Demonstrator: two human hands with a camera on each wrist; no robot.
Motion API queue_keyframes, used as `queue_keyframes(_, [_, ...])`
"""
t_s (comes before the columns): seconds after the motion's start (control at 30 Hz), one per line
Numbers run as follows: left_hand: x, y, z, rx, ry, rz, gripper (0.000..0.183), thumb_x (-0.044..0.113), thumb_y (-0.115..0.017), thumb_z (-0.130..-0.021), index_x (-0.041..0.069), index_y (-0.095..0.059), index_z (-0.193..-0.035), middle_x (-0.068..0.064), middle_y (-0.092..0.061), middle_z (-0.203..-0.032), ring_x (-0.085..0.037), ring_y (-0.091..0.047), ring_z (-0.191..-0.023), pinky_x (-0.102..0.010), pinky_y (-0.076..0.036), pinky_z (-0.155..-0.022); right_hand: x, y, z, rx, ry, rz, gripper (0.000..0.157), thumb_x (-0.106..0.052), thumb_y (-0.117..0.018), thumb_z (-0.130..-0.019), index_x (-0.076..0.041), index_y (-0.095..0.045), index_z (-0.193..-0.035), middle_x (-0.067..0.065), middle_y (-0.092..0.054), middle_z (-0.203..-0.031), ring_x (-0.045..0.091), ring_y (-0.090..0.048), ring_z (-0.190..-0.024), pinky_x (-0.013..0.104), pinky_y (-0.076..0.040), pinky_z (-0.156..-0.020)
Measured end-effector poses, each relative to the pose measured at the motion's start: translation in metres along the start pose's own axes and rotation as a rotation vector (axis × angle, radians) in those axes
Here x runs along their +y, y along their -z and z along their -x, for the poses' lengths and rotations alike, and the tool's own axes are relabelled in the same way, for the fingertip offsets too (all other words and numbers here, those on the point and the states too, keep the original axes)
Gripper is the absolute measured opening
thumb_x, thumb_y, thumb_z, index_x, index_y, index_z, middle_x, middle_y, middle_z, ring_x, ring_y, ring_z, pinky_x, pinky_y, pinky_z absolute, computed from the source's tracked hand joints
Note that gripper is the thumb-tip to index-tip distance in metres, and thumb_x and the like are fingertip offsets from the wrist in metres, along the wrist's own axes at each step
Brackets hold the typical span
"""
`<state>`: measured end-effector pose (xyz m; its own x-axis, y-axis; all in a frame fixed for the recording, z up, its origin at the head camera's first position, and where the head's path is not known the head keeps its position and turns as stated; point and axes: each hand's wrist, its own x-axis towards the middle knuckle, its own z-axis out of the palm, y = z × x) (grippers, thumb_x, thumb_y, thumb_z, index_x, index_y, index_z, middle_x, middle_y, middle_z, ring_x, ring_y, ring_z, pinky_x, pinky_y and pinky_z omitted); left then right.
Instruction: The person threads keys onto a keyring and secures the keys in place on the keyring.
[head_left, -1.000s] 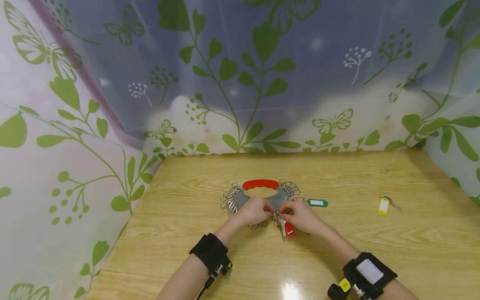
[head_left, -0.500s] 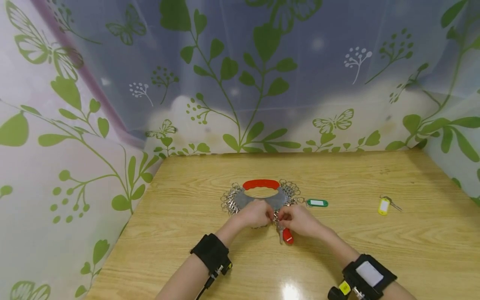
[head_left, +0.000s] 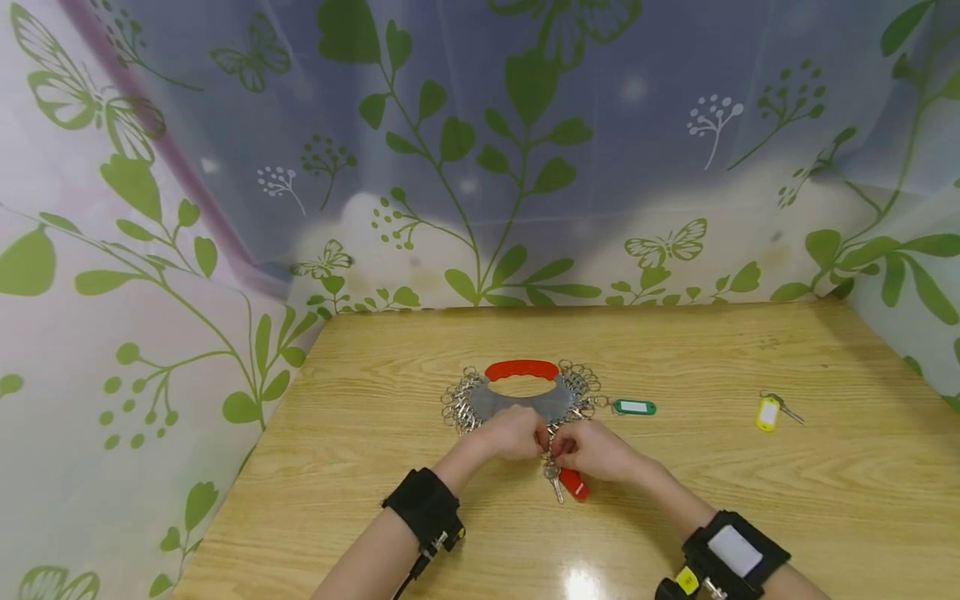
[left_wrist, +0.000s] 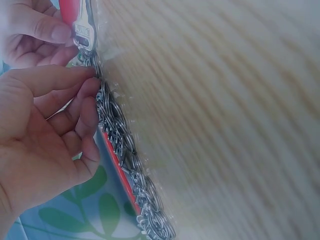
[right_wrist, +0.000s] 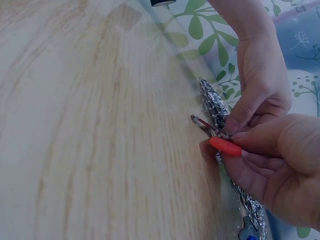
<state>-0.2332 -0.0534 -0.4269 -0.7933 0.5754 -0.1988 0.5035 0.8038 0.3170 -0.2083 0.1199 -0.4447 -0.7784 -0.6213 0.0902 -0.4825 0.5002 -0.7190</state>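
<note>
A grey curved metal plate [head_left: 555,406] with a red grip handle [head_left: 521,368] lies on the table, fringed with metal rings and clips [head_left: 579,382]. At its near edge my left hand [head_left: 517,433] pinches one of the small metal clips or rings [left_wrist: 95,70] between thumb and fingertips; which of the two is hidden. Right beside it, my right hand [head_left: 592,450] pinches the ring end of a silver key [head_left: 554,479] and a red key tag [head_left: 574,484]. Key and tag point toward me below the fingers. The red tag [right_wrist: 226,146] sticks out by the right thumb in the right wrist view.
A green key tag [head_left: 634,407] lies at the plate's right side, by a ring at its edge. Farther right lies a yellow key tag [head_left: 768,412] with a key [head_left: 790,409]. Patterned cloth [head_left: 480,167] walls the wooden table [head_left: 675,350] at back and sides.
Both hands have shifted slightly toward me. The key and red tag have come nearer with the right hand, and the key now shows more fully below the fingers.
</note>
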Motion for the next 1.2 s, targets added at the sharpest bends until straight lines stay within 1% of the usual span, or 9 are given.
queue_keyframes(0.13, [0.0004,0.0,0.0004,-0.005,0.0,-0.001,0.014,0.009,-0.064,-0.08,0.018,-0.073,-0.085,0.009,-0.066,-0.084,-0.007,-0.058,-0.076,-0.022,-0.045,-0.066,0.0002,-0.0028,-0.0003,-0.012,-0.033,0.007,0.006,0.001,-0.066,-0.077,-0.006,-0.065,-0.077,-0.005,-0.061,-0.069,0.004,-0.051,-0.059,0.022,-0.043,-0.053])
queue_keyframes(0.3, [0.0003,-0.0007,0.0004,-0.003,-0.011,-0.012,0.011,0.012,-0.064,-0.08,0.018,-0.073,-0.083,0.009,-0.065,-0.082,-0.007,-0.058,-0.077,-0.022,-0.045,-0.066,-0.002,-0.0045,0.001,-0.049,-0.102,-0.06,0.008,0.0,-0.064,-0.082,-0.006,-0.062,-0.076,-0.002,-0.058,-0.064,0.008,-0.052,-0.048,0.025,-0.046,-0.043])
queue_keyframes(0.43, [0.0007,-0.0004,0.0008,0.0,-0.015,-0.002,0.01,0.012,-0.065,-0.081,0.018,-0.072,-0.082,0.009,-0.064,-0.079,-0.007,-0.056,-0.073,-0.021,-0.044,-0.064,-0.003,-0.005,0.0021,-0.069,-0.126,-0.091,0.009,0.0,-0.063,-0.084,-0.005,-0.062,-0.076,0.001,-0.056,-0.06,0.01,-0.052,-0.047,0.028,-0.047,-0.041])
queue_keyframes(0.73, [0.0012,-0.0009,0.0005,0.01,-0.026,-0.003,0.012,0.009,-0.063,-0.079,0.017,-0.072,-0.082,0.007,-0.065,-0.08,-0.007,-0.057,-0.074,-0.02,-0.044,-0.065,-0.0021,-0.0064,0.0033,-0.092,-0.115,-0.088,0.011,0.0,-0.062,-0.085,-0.005,-0.061,-0.075,0.0,-0.055,-0.055,0.009,-0.05,-0.042,0.028,-0.045,-0.039])
queue_keyframes(0.9, [0.0014,-0.0019,0.0009,0.008,-0.021,-0.003,0.013,0.008,-0.063,-0.079,0.017,-0.072,-0.082,0.007,-0.065,-0.081,-0.007,-0.057,-0.074,-0.021,-0.044,-0.065,-0.0029,-0.0072,0.0038,-0.097,-0.113,-0.085,0.01,0.0,-0.062,-0.084,-0.006,-0.061,-0.075,0.001,-0.054,-0.055,0.009,-0.049,-0.043,0.029,-0.045,-0.038])
queue_keyframes(1.07, [0.0016,-0.001,0.0017,0.011,-0.025,0.003,0.012,0.01,-0.063,-0.08,0.017,-0.072,-0.083,0.008,-0.065,-0.08,-0.006,-0.056,-0.073,-0.021,-0.043,-0.065,-0.0009,-0.0065,0.0034,-0.105,-0.11,-0.083,0.01,-0.001,-0.061,-0.085,-0.007,-0.061,-0.077,0.001,-0.054,-0.056,0.009,-0.049,-0.044,0.028,-0.045,-0.039])
queue_keyframes(1.2, [0.0009,0.0024,0.0034,0.037,-0.033,0.058,0.012,0.013,-0.061,-0.086,0.014,-0.072,-0.091,0.007,-0.064,-0.079,-0.006,-0.053,-0.066,-0.02,-0.041,-0.061,0.0015,-0.0021,0.0025,-0.041,-0.058,-0.005,0.01,-0.007,-0.061,-0.086,-0.009,-0.064,-0.077,-0.005,-0.053,-0.061,0.006,-0.046,-0.051,0.022,-0.041,-0.045])
